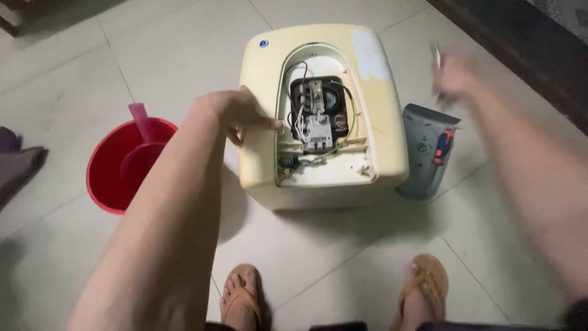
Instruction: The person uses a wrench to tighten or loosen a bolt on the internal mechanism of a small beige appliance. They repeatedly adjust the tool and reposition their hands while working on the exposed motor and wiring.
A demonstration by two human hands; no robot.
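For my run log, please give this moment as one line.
left hand: resting on cream heater | right hand: blurred, holds thin tool | cover off, wiring exposed

Water heater casing (263, 110): smooth cream plastic, slight sheen. Bucket (104, 178): glossy red plastic. Floor (318, 257): smooth tile.

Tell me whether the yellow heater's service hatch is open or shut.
Open. The heater shows bare wires and a terminal block in its arched opening; a grey cover lies beside it on the floor.
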